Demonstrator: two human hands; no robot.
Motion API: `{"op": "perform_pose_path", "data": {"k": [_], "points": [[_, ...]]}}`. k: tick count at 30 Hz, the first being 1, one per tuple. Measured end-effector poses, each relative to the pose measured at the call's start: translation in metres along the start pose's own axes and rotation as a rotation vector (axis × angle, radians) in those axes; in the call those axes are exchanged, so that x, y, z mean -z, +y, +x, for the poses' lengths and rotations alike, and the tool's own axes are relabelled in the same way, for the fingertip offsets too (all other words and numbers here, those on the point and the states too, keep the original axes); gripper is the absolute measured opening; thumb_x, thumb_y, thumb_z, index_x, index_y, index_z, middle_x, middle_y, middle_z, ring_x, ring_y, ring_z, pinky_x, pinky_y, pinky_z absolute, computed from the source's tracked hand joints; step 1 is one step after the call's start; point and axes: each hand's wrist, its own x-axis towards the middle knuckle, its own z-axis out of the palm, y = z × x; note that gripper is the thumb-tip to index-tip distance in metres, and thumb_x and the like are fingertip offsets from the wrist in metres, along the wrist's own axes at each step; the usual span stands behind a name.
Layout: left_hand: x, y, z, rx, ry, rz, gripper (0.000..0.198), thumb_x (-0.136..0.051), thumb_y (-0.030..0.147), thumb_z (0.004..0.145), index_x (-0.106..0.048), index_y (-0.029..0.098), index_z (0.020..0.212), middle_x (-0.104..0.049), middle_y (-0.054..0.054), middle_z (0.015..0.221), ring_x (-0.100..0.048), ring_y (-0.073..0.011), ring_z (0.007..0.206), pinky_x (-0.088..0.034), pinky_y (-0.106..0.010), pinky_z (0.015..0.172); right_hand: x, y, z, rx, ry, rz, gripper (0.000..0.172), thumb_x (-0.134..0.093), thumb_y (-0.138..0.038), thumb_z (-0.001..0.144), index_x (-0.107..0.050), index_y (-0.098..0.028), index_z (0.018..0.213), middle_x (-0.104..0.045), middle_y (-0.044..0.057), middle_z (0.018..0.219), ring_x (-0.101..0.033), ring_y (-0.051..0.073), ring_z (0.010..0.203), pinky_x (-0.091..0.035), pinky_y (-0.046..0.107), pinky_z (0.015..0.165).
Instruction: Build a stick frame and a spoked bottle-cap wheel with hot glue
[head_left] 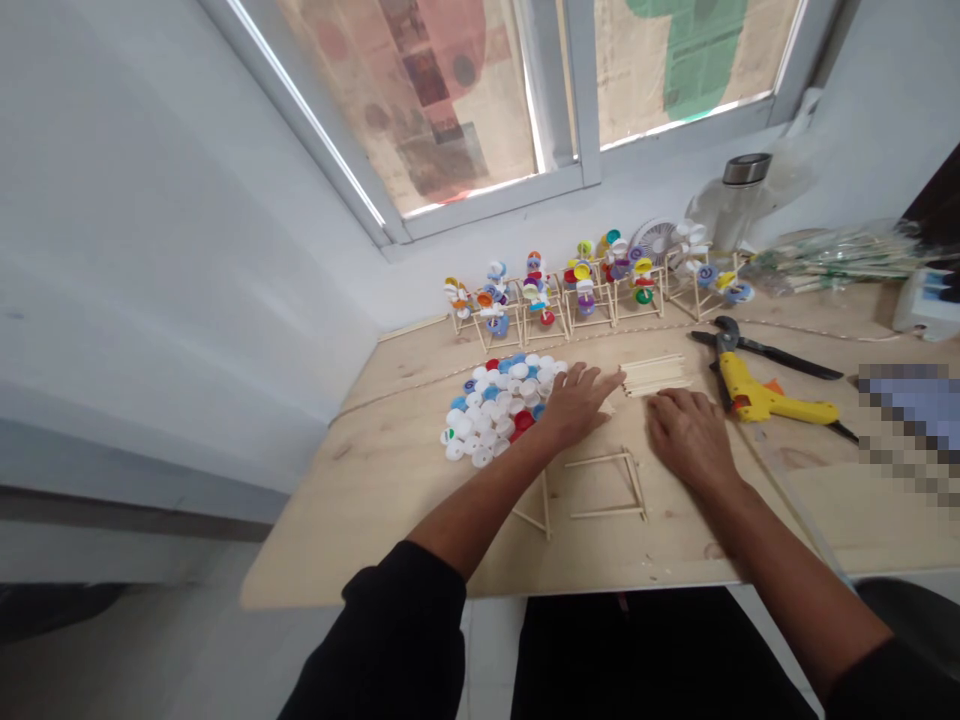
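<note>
My left hand [579, 402] lies flat on the wooden table [375, 500], fingers stretched toward a small pile of thin wooden sticks [656, 374]; it holds nothing. Its wrist rests beside a heap of plastic bottle caps [495, 405], mostly white with some blue and red. My right hand [688, 436] rests palm down just right of it, fingers curled near the stick pile, and I cannot make out anything in them. Between my forearms lies a glued frame of sticks [609, 486].
Several stick-and-cap models [555, 295] line the back edge under the window. A yellow glue gun [765, 400] and black pliers [757, 347] lie right of my right hand. A small fan [654, 238], a jar [731, 205] and a bag of sticks [840, 258] stand behind.
</note>
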Motion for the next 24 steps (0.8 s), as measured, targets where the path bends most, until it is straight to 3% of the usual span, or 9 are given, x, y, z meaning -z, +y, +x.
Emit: {"op": "perform_pose_path", "data": {"k": [7,9,14,18,24], "points": [[0.003,0.002,-0.001,0.001,0.019,-0.009,0.062,-0.058,0.040,0.086,-0.033,0.031,0.142,-0.045,-0.006,0.141,-0.033,-0.0304,0.133,-0.031,-0.046,0.106,0.000,0.000,-0.001,-0.001,0.016,0.018,0.025,-0.049,-0.025,0.085,-0.068,-0.017,0.099,-0.065,0.011,0.107,-0.048,0.024,0.092,-0.029,0.037,0.077],[0.009,-0.002,-0.006,0.006,0.053,-0.034,0.055,-0.058,0.037,0.086,-0.041,0.027,0.138,-0.048,-0.006,0.139,-0.033,-0.0288,0.132,-0.031,-0.045,0.106,0.000,0.000,-0.001,-0.002,0.021,0.030,0.024,-0.049,-0.025,0.085,-0.069,-0.017,0.098,-0.065,0.011,0.105,-0.048,0.024,0.091,-0.029,0.037,0.077],[0.022,-0.016,-0.024,0.110,-0.006,-0.047,0.018,-0.054,0.025,0.085,-0.068,0.021,0.096,-0.065,-0.007,0.108,-0.047,-0.0260,0.115,-0.034,-0.043,0.100,0.004,-0.002,0.001,0.017,0.025,0.082,0.024,-0.048,-0.023,0.087,-0.071,-0.019,0.095,-0.067,0.009,0.097,-0.051,0.022,0.088,-0.028,0.036,0.075],[0.019,-0.018,-0.034,0.121,-0.035,-0.039,0.018,-0.053,0.019,0.082,-0.071,0.020,0.080,-0.067,-0.008,0.095,-0.052,-0.0255,0.103,-0.036,-0.044,0.094,0.008,-0.008,0.002,0.096,0.002,0.127,0.025,-0.049,-0.025,0.089,-0.072,-0.023,0.099,-0.068,0.006,0.093,-0.052,0.019,0.087,-0.028,0.034,0.075],[0.012,-0.010,-0.032,0.122,-0.041,-0.026,0.021,-0.051,0.020,0.083,-0.072,0.020,0.079,-0.066,-0.009,0.098,-0.051,-0.0251,0.102,-0.034,-0.044,0.094,0.009,-0.017,0.001,0.184,-0.044,0.117,0.024,-0.048,-0.025,0.090,-0.071,-0.025,0.095,-0.065,0.006,0.091,-0.049,0.019,0.087,-0.026,0.033,0.075]]}}
